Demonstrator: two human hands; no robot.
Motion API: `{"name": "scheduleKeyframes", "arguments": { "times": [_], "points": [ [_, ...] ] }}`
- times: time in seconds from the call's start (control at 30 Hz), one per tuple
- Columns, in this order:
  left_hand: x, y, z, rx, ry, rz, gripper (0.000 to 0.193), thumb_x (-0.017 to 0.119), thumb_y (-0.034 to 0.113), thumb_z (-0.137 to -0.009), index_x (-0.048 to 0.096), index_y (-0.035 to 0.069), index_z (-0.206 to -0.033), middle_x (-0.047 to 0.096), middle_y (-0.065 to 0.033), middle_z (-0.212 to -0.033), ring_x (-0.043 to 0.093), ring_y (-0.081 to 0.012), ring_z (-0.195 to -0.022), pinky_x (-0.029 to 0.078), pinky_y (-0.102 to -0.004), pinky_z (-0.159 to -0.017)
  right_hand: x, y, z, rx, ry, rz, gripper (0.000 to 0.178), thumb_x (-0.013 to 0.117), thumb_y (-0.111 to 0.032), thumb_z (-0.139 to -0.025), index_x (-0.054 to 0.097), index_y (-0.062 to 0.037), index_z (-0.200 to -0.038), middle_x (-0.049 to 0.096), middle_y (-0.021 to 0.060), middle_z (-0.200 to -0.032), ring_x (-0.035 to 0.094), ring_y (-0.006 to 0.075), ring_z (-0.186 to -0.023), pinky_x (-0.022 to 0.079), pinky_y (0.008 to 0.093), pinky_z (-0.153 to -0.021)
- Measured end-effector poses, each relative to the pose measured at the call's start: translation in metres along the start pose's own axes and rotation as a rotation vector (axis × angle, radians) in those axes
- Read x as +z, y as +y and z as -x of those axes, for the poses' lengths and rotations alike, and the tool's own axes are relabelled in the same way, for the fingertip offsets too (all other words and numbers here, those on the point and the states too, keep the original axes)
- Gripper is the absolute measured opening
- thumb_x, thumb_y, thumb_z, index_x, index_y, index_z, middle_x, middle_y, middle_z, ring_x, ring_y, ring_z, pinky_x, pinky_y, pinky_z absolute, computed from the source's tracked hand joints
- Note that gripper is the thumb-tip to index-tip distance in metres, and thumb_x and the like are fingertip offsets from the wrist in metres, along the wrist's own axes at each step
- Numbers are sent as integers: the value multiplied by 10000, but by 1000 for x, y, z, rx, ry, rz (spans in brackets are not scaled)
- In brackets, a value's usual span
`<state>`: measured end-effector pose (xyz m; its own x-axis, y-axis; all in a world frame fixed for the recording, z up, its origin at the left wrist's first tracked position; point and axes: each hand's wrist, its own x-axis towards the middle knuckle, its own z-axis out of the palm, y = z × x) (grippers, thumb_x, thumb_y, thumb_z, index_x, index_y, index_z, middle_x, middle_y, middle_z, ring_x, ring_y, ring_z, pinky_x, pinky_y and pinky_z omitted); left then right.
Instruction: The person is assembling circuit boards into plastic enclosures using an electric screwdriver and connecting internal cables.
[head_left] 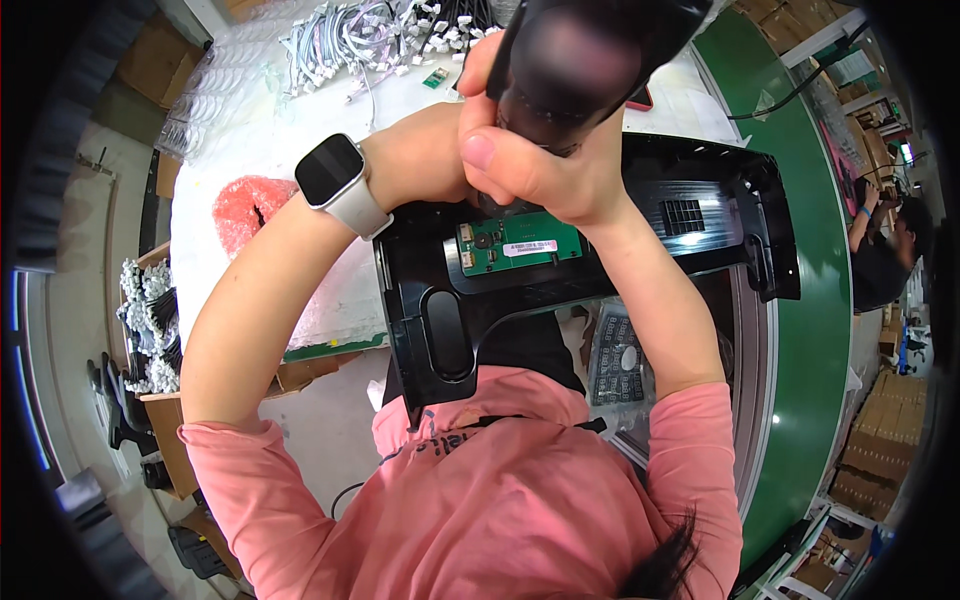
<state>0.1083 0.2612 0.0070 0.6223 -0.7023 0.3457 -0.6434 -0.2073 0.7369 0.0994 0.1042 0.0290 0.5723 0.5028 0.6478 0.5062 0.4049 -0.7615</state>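
A black power driver rises close to the camera, its top blurred. Wrapped round its body is my right hand, closed, with the thumb lying across the near side. My left hand, below a wrist with a smartwatch, reaches in under the tool; its fingers are mostly hidden behind the right hand. Beneath both hands a large black plastic housing rests partly on the table edge and against my lap. A green circuit board with a white label sits inside it. The driver's tip is hidden.
Bundled white-plugged cables lie at the back of the white table. Pink bubble wrap lies to the left, above a box of more cables. A green surface runs along the right. Another person is at far right.
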Motion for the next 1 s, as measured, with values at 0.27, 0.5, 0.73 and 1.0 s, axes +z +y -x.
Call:
{"name": "scheduleKeyframes", "arguments": {
  "times": [0.27, 0.5, 0.73, 1.0],
  "points": [
    [4, -12, -5, 27, -28, 83, 460, 751, 74, -681, 654, 94, -1130, 700, -110, -974, 685, -290, -904, 549, -373, -776, 2, -9, 0, 57, 43, -47, 414, 657, -59, -804, 493, 35, -1172, 553, 58, -617, 490, 103, -442, 404, 251, -430],
    [-8, 0, -13, -72, -428, -535, 269, 759, 62, -681, 697, 95, -941, 675, -73, -903, 667, -276, -859, 536, -382, -725, -60, -53, -28, -129, 337, -246, 362, 646, -164, -900, 509, -37, -1209, 535, 41, -713, 516, 147, -539, 448, 324, -540],
    [-43, 9, 8, -150, 458, -62, 105, 677, 123, -839, 709, 51, -909, 695, -107, -846, 670, -292, -793, 527, -380, -698, -294, -28, 9, 613, 886, 193, 265, 722, -129, -852, 579, 41, -996, 593, 86, -739, 616, 217, -633, 520, 347, -589],
    [-76, -56, 40, -817, 404, -637, 303, 686, 261, -852, 679, -30, -768, 654, -98, -606, 640, -189, -531, 517, -317, -547, -243, -4, 12, 952, 58, 2041, 256, 652, -275, -842, 672, -65, -987, 714, 151, -963, 696, 351, -879, 565, 461, -734]
  ]
}}
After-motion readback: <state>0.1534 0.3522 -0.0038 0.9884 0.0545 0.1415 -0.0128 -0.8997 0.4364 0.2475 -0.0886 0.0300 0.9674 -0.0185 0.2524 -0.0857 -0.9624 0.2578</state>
